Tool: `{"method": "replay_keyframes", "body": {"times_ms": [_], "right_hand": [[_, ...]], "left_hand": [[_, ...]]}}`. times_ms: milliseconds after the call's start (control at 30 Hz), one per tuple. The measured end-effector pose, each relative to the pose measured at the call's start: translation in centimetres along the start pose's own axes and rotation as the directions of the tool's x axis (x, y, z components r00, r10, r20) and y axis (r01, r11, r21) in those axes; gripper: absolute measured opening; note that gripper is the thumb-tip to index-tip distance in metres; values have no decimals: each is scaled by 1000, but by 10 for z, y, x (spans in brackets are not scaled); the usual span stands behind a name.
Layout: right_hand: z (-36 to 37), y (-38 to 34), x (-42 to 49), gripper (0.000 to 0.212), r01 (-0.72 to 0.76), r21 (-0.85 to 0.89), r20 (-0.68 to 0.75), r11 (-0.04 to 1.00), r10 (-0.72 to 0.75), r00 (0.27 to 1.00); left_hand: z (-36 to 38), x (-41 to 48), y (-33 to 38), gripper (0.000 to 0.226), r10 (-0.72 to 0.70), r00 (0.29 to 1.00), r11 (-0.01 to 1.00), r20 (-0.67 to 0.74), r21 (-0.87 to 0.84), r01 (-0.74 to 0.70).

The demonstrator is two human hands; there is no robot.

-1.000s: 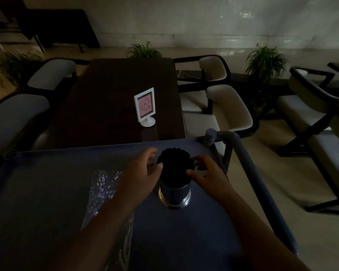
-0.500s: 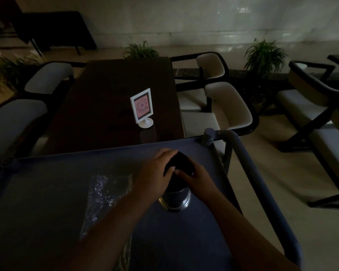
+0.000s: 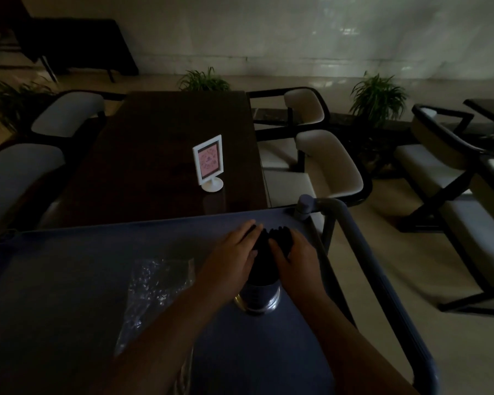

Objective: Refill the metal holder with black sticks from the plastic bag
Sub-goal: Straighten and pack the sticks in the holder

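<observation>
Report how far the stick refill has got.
Done: the metal holder on the cart looks packed with black sticks. In hand: left hand and right hand cup the bundle's top. Left: possibly only tidying; the plastic bag lies flat, contents unclear.

Both bare forearms extend forward from the lower edge of the view and converge toward the centre. Left hand (image 3: 231,259): palm turned inward, fingers extended forward and slightly curled, thumb pointing right. Right hand (image 3: 298,256): mirrors it, palm inward, fingers curved. The two hands stand close together, cupped toward each other, thumbs nearly meeting.
</observation>
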State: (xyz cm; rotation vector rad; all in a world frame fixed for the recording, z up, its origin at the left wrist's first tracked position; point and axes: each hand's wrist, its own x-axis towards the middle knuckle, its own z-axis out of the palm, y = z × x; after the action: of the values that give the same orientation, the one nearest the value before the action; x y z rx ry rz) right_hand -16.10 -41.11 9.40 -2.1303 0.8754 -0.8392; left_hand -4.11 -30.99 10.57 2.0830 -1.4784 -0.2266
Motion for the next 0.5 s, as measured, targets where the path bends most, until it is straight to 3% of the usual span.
{"method": "replay_keyframes", "body": {"times_ms": [233, 367, 500], "right_hand": [[-11, -25, 13, 7, -157, 309, -56, 938, 182, 982], [-16, -42, 17, 21, -107, 448, -158, 888, 197, 968], [-23, -55, 26, 16, -63, 535, -245, 843, 226, 943]], "left_hand": [[-2, 1, 0, 49, 2, 1000, 996, 5, -85, -1], [-10, 1, 1, 47, 3, 999, 989, 32, -150, 2], [-14, 1, 2, 47, -6, 998, 980, 63, -197, 19]]}}
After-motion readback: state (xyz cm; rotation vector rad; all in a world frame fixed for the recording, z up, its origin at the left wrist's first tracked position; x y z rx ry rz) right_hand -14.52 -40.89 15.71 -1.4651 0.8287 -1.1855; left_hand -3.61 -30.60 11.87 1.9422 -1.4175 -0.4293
